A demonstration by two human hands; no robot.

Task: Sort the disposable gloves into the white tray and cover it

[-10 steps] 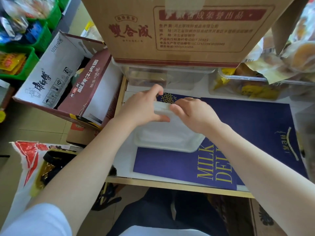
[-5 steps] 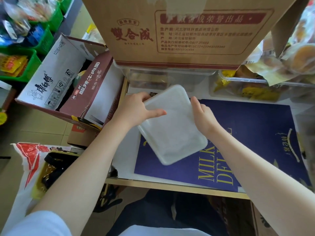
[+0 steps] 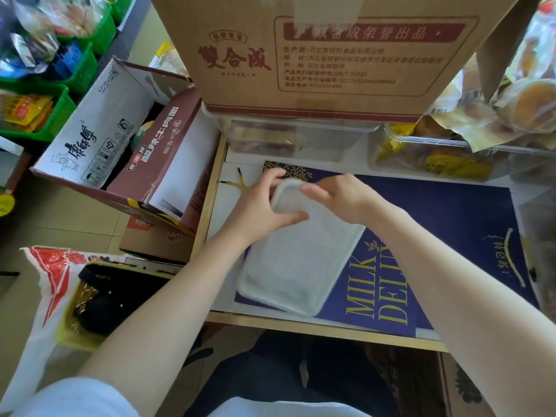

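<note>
A white foam tray (image 3: pixel 298 266) lies bottom up on the blue bag (image 3: pixel 445 224) on the table, tilted so one corner points away from me. My left hand (image 3: pixel 255 212) grips that far corner, thumb on top and fingers round the left edge. From the right, my right hand (image 3: pixel 340 197) holds the same far end with curled fingers on it. A second white tray edge seems to show under the top one at that corner. No gloves are visible; whatever is under the tray is hidden.
A large cardboard box (image 3: pixel 325 52) sits on clear plastic bins (image 3: pixel 294 136) at the table's back. Bagged buns (image 3: pixel 517 109) lie at the back right. An open noodle carton (image 3: pixel 120 145) stands left of the table, a printed sack (image 3: pixel 57 284) below it.
The tray was lifted and turned in both hands half a second ago; now it lies lower and nearer me on the blue bag, with both hands gathered at its far corner.
</note>
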